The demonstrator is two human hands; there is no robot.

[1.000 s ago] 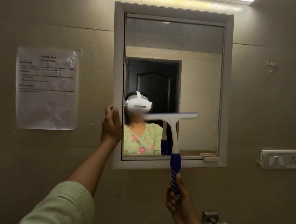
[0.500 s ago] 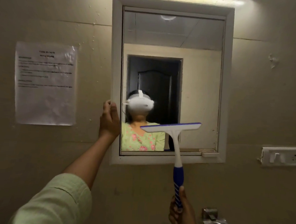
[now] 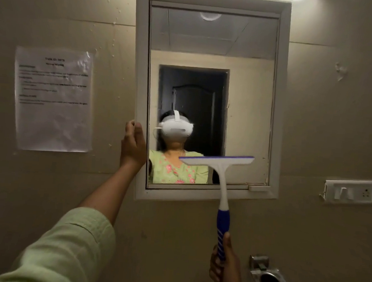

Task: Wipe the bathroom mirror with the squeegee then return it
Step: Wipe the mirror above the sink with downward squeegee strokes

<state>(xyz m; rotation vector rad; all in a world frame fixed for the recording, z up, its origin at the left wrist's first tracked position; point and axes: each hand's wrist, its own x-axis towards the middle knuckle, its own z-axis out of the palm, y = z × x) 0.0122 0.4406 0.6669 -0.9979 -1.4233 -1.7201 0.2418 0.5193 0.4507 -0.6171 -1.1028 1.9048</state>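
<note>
The bathroom mirror [image 3: 249, 101] hangs on the beige wall in a white frame [image 3: 141, 73]. My left hand [image 3: 133, 145] grips the frame's left edge, about two thirds of the way down. My right hand [image 3: 224, 270] is closed around the blue end of the squeegee's handle, at the bottom of the view. The squeegee [image 3: 221, 170] is white with a blue-edged blade. Its blade lies level across the lower right part of the glass. The mirror reflects a person in a green top wearing a white headset.
A printed sheet [image 3: 53, 99] is stuck to the wall left of the mirror. A white switch and socket plate [image 3: 350, 191] sits to the right. A metal holder with a round opening [image 3: 267, 278] is fixed to the wall at lower right.
The squeegee blade has moved down the glass and a little to the right, from beside the reflected headset to chest level. My right hand has dropped with it. My left hand stays on the frame.
</note>
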